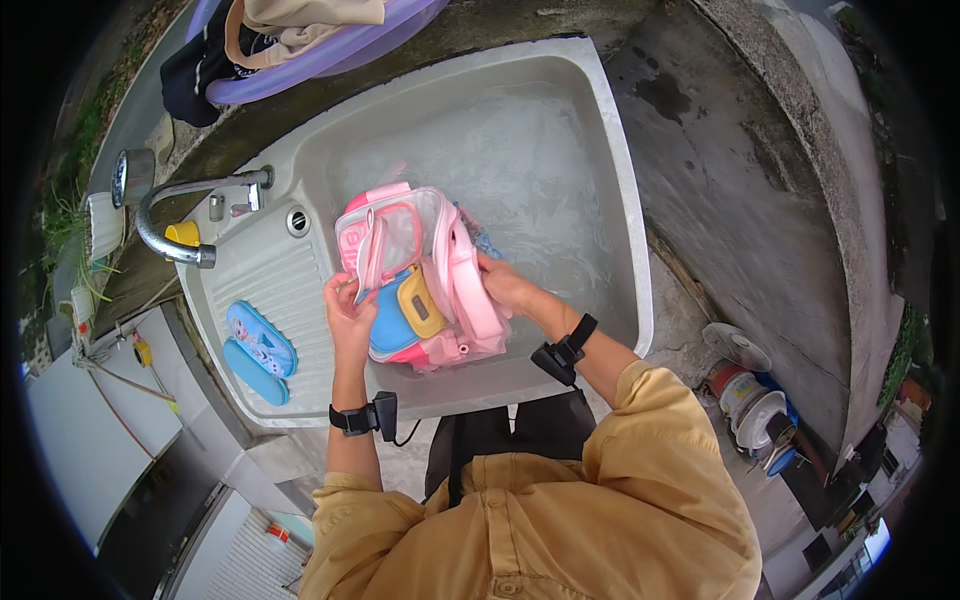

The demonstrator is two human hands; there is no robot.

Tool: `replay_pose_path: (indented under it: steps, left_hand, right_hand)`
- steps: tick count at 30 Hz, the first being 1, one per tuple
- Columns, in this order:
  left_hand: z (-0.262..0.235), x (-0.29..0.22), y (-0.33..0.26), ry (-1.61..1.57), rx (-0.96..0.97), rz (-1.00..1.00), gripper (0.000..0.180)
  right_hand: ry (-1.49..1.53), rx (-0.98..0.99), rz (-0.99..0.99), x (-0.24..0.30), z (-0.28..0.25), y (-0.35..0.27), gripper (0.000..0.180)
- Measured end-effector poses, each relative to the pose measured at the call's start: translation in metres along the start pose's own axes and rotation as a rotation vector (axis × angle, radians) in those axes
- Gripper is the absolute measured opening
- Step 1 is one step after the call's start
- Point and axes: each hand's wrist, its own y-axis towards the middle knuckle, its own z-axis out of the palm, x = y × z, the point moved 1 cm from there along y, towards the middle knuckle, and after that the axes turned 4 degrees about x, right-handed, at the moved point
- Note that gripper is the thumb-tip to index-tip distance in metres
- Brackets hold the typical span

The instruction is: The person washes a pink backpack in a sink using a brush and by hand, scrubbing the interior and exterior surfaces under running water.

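Observation:
A pink children's backpack [465, 285] with a blue and yellow front pocket [410, 308] lies in the water of a grey sink [625, 190]. Its clear-fronted pink flap [393, 240] stands partly raised toward the left. Fingers bent, my left hand [350, 312] pinches the edge of this flap beside the blue pocket. On the other side, my right hand [503, 283] grips the backpack's pink side panel, its fingertips partly hidden behind the fabric. Some blue patterned material [483, 238] shows behind the bag, too little to name.
On the ribbed drainboard [310, 345] at left lies an open blue pencil case [262, 340]. A chrome faucet [165, 235] curves over the drainboard, near a drain hole [298, 221] and a yellow cup [183, 234]. A purple basin [330, 60] of clothes stands beyond the sink.

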Motion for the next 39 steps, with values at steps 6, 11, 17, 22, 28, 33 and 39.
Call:
replay_pose_path:
  steps: [6, 11, 17, 22, 28, 33, 39]
  left_hand:
    - [0.011, -0.014, 0.007, 0.722, -0.008, 0.081, 0.050]
    - [-0.006, -0.004, 0.017, 0.456, 0.093, -0.275, 0.047]
    - [0.012, 0.006, 0.019, 0.905, 0.005, -0.035, 0.038]
    - [-0.009, 0.006, 0.007, 0.691, -0.029, -0.065, 0.038]
    - [-0.020, -0.001, 0.003, 0.568, 0.071, -0.116, 0.041]
    - [-0.011, -0.008, 0.008, 0.668, 0.037, -0.084, 0.047]
    - [0.017, -0.001, 0.024, 1.004, 0.025, -0.028, 0.057]
  right_hand:
    - [-0.678, -0.097, -0.180, -0.043, 0.096, -0.006, 0.061]
    - [-0.721, 0.057, -0.081, -0.029, 0.098, -0.008, 0.066]
    - [-0.953, 0.167, 0.088, 0.025, 0.068, -0.004, 0.040]
    - [-1.607, -0.009, 0.197, 0.000, 0.019, 0.030, 0.033]
    - [-1.813, -0.181, 0.271, -0.097, -0.052, 0.095, 0.040]
    - [-1.883, 0.033, 0.619, -0.050, -0.022, 0.090, 0.024]
    - [-1.970, -0.258, 0.290, -0.065, -0.077, 0.074, 0.021]
